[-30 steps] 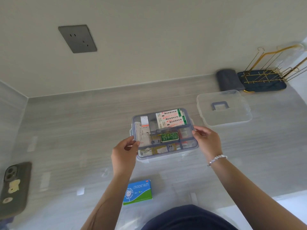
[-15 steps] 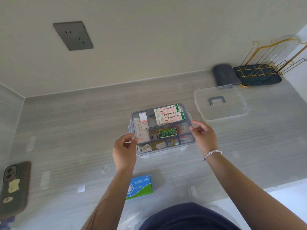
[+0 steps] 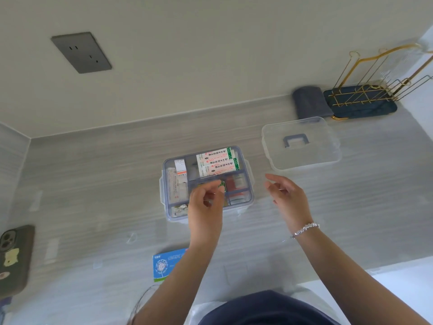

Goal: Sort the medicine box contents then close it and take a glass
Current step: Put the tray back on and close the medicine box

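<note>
The clear medicine box (image 3: 164,184) stands open on the grey counter, its divided tray holding two white-and-green cartons (image 3: 215,161) at the back and smaller packets. My left hand (image 3: 206,207) reaches over the tray's middle compartment, fingertips pinched on a small green packet (image 3: 222,186), most of which it hides. My right hand (image 3: 288,198) hovers just right of the box, fingers spread, touching nothing. The box's clear lid (image 3: 302,158) with a grey handle lies to the right of the box, towards the back. A blue-and-green tablet box (image 3: 164,266) lies near me, partly under my left forearm.
A phone (image 3: 14,259) in a dark case lies at the left edge. At the back right sit a folded grey cloth (image 3: 309,102) and a gold wire rack (image 3: 365,95) on a dark tray. A wall socket (image 3: 80,52) is above. A clear curved rim (image 3: 143,299) shows near my body.
Both hands have let go of the box's sides. My left hand moved right, into the tray onto the green packet. My right hand pulled away to the right and opened.
</note>
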